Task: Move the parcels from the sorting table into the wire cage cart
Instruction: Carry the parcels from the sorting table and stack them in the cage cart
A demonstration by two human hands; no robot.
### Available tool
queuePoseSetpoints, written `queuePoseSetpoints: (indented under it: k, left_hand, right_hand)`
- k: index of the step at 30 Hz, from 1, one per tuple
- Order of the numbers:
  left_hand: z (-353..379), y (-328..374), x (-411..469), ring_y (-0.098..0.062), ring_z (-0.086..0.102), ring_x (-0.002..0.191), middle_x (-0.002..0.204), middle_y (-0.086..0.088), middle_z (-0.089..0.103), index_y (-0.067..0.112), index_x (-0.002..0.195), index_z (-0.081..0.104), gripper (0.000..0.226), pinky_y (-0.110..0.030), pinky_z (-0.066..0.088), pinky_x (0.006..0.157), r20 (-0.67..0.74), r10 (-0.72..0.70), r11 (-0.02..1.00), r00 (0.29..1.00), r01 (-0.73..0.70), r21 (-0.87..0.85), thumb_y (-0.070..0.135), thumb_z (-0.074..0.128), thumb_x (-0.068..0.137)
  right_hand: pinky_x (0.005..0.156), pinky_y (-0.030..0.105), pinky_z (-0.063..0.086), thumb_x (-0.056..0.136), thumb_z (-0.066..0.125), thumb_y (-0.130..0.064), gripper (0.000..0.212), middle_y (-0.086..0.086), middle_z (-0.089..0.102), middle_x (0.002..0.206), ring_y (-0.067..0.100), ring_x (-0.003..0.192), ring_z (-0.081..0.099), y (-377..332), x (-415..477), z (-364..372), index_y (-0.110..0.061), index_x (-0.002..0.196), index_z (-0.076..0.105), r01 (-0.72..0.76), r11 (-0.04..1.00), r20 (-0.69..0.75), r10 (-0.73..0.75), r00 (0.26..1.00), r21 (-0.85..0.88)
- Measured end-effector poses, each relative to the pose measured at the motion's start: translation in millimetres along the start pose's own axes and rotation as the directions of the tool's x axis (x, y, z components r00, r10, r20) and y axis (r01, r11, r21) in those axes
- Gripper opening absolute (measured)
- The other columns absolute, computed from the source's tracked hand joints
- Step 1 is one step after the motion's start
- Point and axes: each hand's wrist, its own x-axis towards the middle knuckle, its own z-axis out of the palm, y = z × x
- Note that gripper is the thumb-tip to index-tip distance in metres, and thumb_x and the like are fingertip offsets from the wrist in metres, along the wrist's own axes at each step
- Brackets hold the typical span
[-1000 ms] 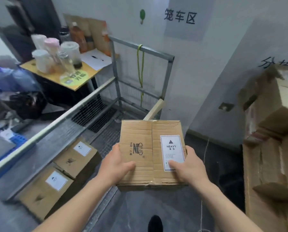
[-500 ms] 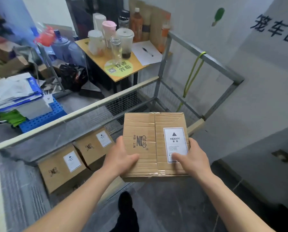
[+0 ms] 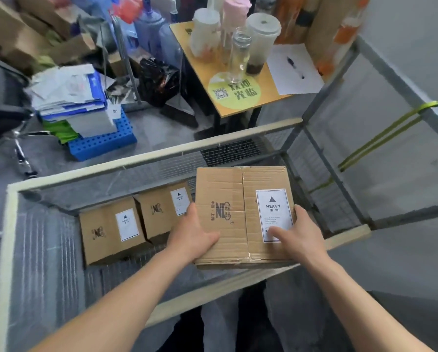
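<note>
Two parcels already sit in the wire cage cart, left hand and right hand grip a third parcel just above it, not dropped in yet, no clue how many remain.

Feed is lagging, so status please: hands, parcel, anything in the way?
Left hand and right hand both grip the HEAVY parcel. Parcel held over the wire cage cart, not set down. Near box and far box already inside, left of it.

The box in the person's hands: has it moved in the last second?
Yes. The held box has come in over the wire cage cart, nearer the two parcels lying inside.
</note>
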Motion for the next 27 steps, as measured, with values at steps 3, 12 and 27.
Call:
queuePoseSetpoints:
  k: [3,12,27]
  left_hand:
    - [15,-6,28,-0.016,0.064,0.096,0.112,0.008,0.063,0.026,0.131,0.037,0.069,-0.037,0.057,0.083,-0.022,-0.084,0.996,0.996,0.084,0.010,0.035,0.076,0.074]
    - [86,-36,139,-0.022,0.063,0.101,0.118,0.000,0.062,0.020,0.137,0.038,0.076,-0.035,0.054,0.081,-0.017,-0.311,0.950,0.950,0.311,0.021,0.035,0.077,0.074]
    - [194,-146,313,-0.029,0.063,0.106,0.114,-0.007,0.064,0.012,0.123,0.048,0.046,-0.038,0.054,0.091,0.003,-0.486,0.869,0.874,0.483,-0.106,0.012,0.065,0.080]
  right_hand:
    - [0.065,0.035,0.043,0.071,0.076,-0.033,0.044,-0.013,0.064,0.098,0.015,0.085,0.062,-3,44,11,-0.025,0.104,0.049,0.030,0.999,0.070,-0.027,0.997,-0.042]
    - [0.069,0.036,0.043,0.083,0.075,-0.029,0.059,-0.003,0.064,0.120,0.022,0.090,0.058,18,192,60,-0.021,0.132,0.042,0.153,0.978,0.254,-0.114,0.961,-0.140]
    - [0.088,0.039,0.049,0.086,0.077,-0.021,0.077,0.005,0.059,0.140,0.031,0.120,0.060,79,374,219,-0.018,0.148,0.031,0.143,0.966,0.348,-0.061,0.935,-0.214]
